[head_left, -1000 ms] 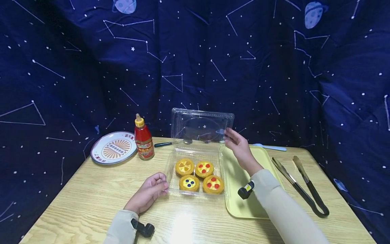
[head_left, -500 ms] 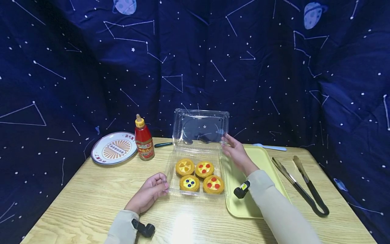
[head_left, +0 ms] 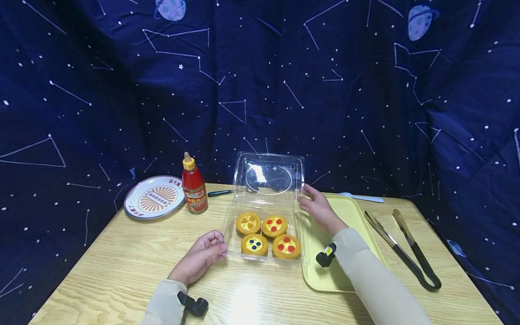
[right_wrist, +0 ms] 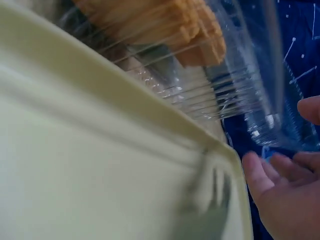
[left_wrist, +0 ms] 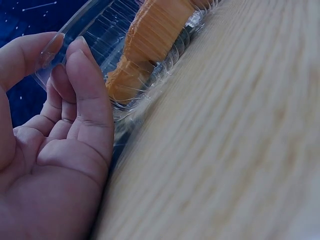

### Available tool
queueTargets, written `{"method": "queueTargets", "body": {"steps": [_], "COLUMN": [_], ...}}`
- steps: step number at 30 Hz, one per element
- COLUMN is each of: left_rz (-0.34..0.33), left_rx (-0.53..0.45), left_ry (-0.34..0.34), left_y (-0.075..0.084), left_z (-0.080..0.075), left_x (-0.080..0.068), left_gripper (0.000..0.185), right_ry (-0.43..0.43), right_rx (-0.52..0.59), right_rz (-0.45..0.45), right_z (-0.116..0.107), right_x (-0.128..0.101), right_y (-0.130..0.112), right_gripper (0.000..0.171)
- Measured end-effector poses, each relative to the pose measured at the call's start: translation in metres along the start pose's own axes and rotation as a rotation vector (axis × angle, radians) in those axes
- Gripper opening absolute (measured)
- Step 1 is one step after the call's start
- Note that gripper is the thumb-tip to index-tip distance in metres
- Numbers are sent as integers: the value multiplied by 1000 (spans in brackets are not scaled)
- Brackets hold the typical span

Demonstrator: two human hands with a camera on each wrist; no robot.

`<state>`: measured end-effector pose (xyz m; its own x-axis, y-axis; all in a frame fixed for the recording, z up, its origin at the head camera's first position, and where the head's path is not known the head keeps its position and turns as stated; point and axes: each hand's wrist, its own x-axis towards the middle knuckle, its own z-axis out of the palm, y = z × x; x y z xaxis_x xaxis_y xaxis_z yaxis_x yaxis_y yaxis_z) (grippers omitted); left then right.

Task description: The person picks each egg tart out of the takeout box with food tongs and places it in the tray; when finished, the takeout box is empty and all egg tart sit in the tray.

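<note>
A clear plastic clamshell container [head_left: 230,234] sits mid-table with its lid [head_left: 268,178] standing open at the back. Inside are several small yellow tarts [head_left: 254,244] with red, blue or yellow dots. My left hand [head_left: 211,250] lies at the container's front-left corner. In the left wrist view its curled fingers [left_wrist: 82,75] and thumb pinch the plastic rim [left_wrist: 100,35] next to a tart [left_wrist: 150,35]. My right hand [head_left: 313,201] reaches to the lid's lower right edge with fingers fairly straight. In the right wrist view its fingers [right_wrist: 272,182] touch the clear plastic [right_wrist: 235,100].
A pale green tray [head_left: 349,212] lies right of the container, under my right forearm, and black tongs [head_left: 406,246] lie beyond it. A ketchup bottle [head_left: 194,185], a patterned plate [head_left: 153,198] and a teal-handled utensil [head_left: 219,193] stand at the back left. A light blue utensil [head_left: 361,197] lies behind the tray.
My right hand has slid down the lid's right edge toward the hinge, and the lid leans a little further back. The left hand has stayed at the front corner.
</note>
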<state>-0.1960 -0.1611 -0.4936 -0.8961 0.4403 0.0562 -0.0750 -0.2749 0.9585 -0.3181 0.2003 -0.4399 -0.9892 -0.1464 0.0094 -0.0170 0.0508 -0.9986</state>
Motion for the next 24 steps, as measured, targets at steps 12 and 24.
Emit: {"method": "queueTargets", "body": {"steps": [12, 24], "left_rz": [0, -15], "left_rx": [8, 2], "left_ry": [8, 20], "left_y": [-1, 0], "left_z": [-2, 1], "left_x": [0, 0], "left_gripper": [10, 11], "right_ry": [20, 34], "right_rx": [-233, -433], "right_rz": [-225, -390], "right_z": [-15, -45], "right_x": [-50, -101], "right_y": [-34, -38], "right_gripper": [66, 63]}}
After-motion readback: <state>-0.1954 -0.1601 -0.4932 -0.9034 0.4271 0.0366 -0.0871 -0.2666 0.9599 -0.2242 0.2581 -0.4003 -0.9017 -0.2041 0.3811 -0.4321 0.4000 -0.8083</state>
